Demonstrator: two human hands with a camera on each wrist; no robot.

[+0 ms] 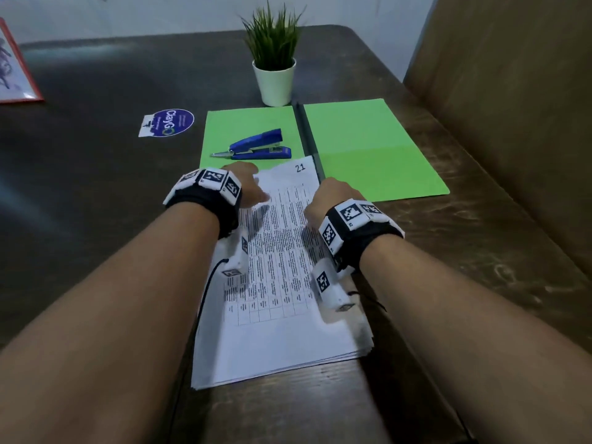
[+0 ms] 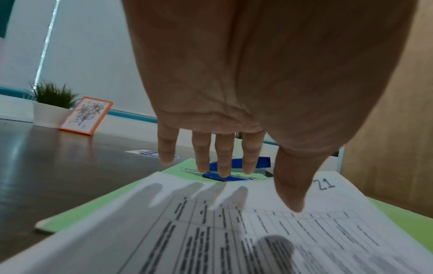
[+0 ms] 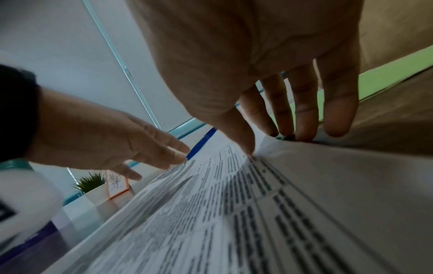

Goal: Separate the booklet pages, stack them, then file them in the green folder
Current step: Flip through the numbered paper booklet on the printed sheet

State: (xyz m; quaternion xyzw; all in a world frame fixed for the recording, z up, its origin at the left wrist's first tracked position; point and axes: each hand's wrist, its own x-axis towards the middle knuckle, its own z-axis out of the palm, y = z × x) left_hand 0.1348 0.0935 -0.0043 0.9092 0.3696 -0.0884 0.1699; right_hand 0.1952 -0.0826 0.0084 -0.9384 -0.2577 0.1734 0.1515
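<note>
A stack of white printed pages (image 1: pixel 282 315) lies on the dark table, its top sheet marked "21". Its far end overlaps the open green folder (image 1: pixel 368 149). My left hand (image 1: pixel 253 187) hovers just above the far left corner of the top sheet; its straight fingers (image 2: pixel 223 163) cast shadows on the paper and hold nothing. My right hand (image 1: pixel 326 197) is at the far right edge of the stack. Its thumb (image 3: pixel 239 133) touches the top sheet and its straight fingers (image 3: pixel 304 111) reach down beside the edge.
A blue stapler (image 1: pixel 259 145) lies on the folder's left flap, just beyond my left hand. A potted plant (image 1: pixel 277 81) stands behind the folder. A round sticker (image 1: pixel 168 122) and an orange-framed picture (image 1: pixel 12 65) are at the left. A brown panel (image 1: pixel 512 91) borders the right.
</note>
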